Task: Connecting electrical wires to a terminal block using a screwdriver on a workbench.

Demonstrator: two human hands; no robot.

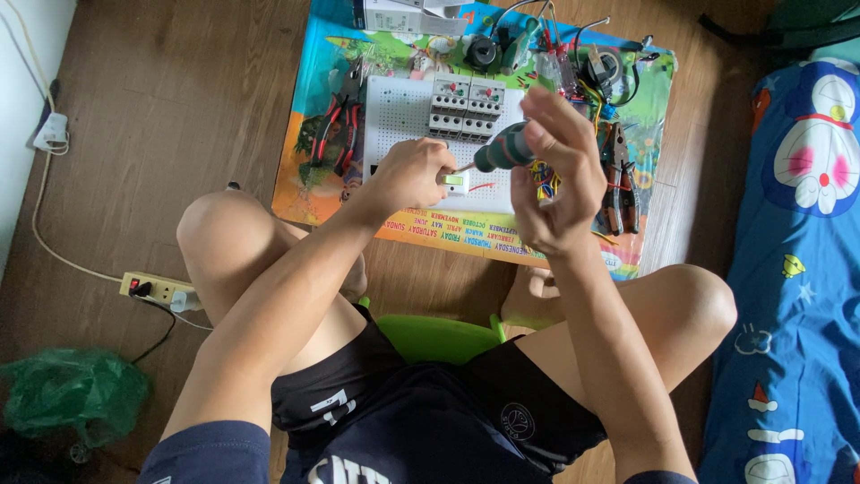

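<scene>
My right hand (557,170) grips a screwdriver with a dark green handle (500,149), its tip pointing left and down toward a small white device with a green face (455,180). My left hand (410,174) rests on the white perforated board (399,116) and pinches that small device. Two grey-white breaker modules (468,106) sit side by side at the board's far edge. The board lies on a colourful calendar sheet (313,179) spread on the wooden floor.
Red-handled pliers (336,133) lie left of the board, dark pliers (618,179) to its right, tangled wires and parts (573,63) beyond. A power strip (157,289) and green bag (72,390) are at left, blue bedding (797,269) at right. I sit on a green stool (436,336).
</scene>
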